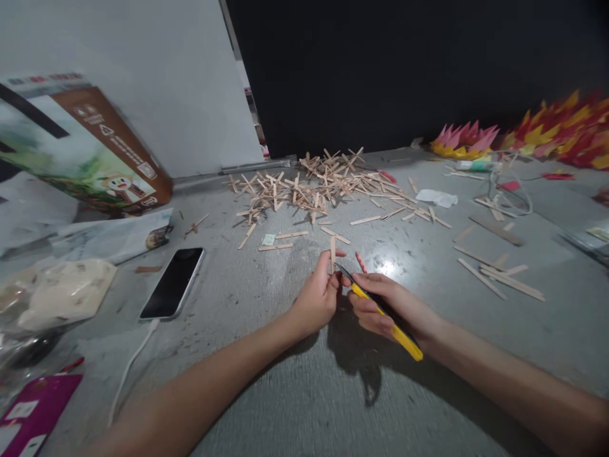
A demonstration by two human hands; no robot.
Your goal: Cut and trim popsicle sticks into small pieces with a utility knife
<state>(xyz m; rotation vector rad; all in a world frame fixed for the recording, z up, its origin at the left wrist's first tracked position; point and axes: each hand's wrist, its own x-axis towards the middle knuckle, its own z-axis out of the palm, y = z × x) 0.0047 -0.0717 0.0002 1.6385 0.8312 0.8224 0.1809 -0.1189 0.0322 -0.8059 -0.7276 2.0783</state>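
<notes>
In the head view, the left hand sits near the middle of the frame, thumb and fingers closed on a wooden stick that points up the frame. The right hand, just beside it, is wrapped around a yellow cutter, whose dark tip reaches the stick's lower part (whether it actually bites into the wood is too small to tell).

The likeliest trouble is a slip: the tip is so near the left fingertips that a hard push or a skid along the narrow wood could nick them. The stick might also split or twist, being thin and gripped only at its lower end.

On the bench, loose sticks lie just beyond the left hand, and the pile of crossed sticks behind them, upper middle, would hinder a forward reach. A red striped piece lies close to the right hand. More flat sticks are at the right, with paper flames at the upper right. At the left, a phone trails a white cable toward the left forearm, which might snag it; a printed box stands tilted at upper left.
</notes>
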